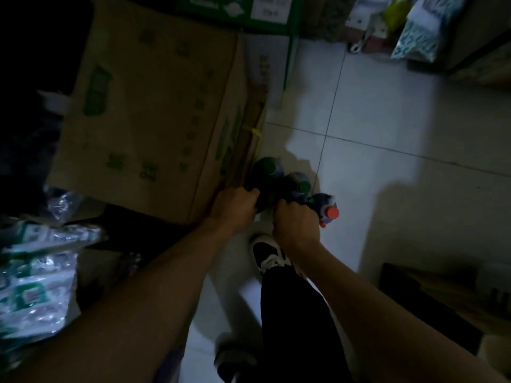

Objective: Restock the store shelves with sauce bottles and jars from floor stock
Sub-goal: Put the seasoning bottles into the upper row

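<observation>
Several dark sauce bottles stand bunched on the white tile floor beside a big cardboard box. One green-capped bottle [266,168] is at the back, a second green-capped bottle [300,182] is in the middle, and a red-capped bottle [330,211] is on the right. My left hand [235,204] grips the dark left side of the cluster. My right hand [297,221] is curled round the bottles near the red cap. The view is dim and blurred, and the lower parts of the bottles are hidden by my hands.
A large brown cardboard box [154,114] with green print fills the left. Plastic-wrapped packs [36,286] lie at lower left. A green carton [249,12] and bagged goods [420,31] stand at the back. My shoe [266,254] is just under my hands. A dark box [431,302] sits at right.
</observation>
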{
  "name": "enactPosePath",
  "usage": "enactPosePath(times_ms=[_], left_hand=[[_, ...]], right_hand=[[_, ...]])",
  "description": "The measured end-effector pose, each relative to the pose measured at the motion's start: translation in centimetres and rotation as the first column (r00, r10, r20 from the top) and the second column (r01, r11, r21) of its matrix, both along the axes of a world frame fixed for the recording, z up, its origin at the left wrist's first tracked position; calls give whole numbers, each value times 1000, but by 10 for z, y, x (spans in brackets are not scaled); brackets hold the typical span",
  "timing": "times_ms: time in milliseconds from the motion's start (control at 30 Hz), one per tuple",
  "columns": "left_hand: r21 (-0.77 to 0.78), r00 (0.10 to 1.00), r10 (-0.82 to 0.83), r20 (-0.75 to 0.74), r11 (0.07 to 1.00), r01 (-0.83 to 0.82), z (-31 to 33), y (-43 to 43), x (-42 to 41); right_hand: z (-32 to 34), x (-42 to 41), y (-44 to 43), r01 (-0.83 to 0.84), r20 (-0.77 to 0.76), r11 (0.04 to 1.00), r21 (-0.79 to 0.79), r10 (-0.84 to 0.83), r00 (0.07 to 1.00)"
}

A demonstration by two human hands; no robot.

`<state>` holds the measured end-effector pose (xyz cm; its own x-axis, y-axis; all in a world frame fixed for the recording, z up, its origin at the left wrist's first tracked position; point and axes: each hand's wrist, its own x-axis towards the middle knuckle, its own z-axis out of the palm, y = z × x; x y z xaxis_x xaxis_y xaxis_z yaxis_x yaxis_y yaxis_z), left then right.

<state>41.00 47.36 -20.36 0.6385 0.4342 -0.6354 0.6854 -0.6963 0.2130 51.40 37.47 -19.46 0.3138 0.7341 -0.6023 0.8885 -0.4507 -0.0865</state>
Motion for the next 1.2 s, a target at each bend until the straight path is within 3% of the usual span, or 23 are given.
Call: enactPosePath(times_ms=[200, 300, 467, 767, 900, 1033, 1100, 1200], left_hand=[[-7, 991, 55, 119, 998, -55, 120, -13, -27], [-36, 960, 189, 206, 982, -185, 213, -25, -53], [-126, 833, 435, 342, 900, -418, 404, -5, -86], [-160, 831, 355, 428, 935, -318, 747, 27, -152], [-48, 862, 266, 431, 961, -273, 852, 5, -185], [267, 966, 15, 257, 960, -86, 918, -19, -203], [379, 974, 7, 228, 921, -95, 939, -24, -205], [426, 946, 150, 288, 864, -267, 967, -17, -205]], right_hand=[[122, -7, -20, 72, -54, 995, 69, -68, 996], [214, -18, -32, 34, -66, 993, 111, -27, 997], [385, -32, -39, -36, 28, 977, 211, 30, 999], [680, -59, -21, -217, 133, 833, 510, 172, 976], [778, -62, -7, -297, 130, 775, 558, 272, 953], [856, -69, 17, -419, 142, 734, 535, 411, 901], [884, -74, 31, -474, 135, 714, 515, 479, 868], [914, -76, 51, -544, 99, 681, 491, 577, 811]])
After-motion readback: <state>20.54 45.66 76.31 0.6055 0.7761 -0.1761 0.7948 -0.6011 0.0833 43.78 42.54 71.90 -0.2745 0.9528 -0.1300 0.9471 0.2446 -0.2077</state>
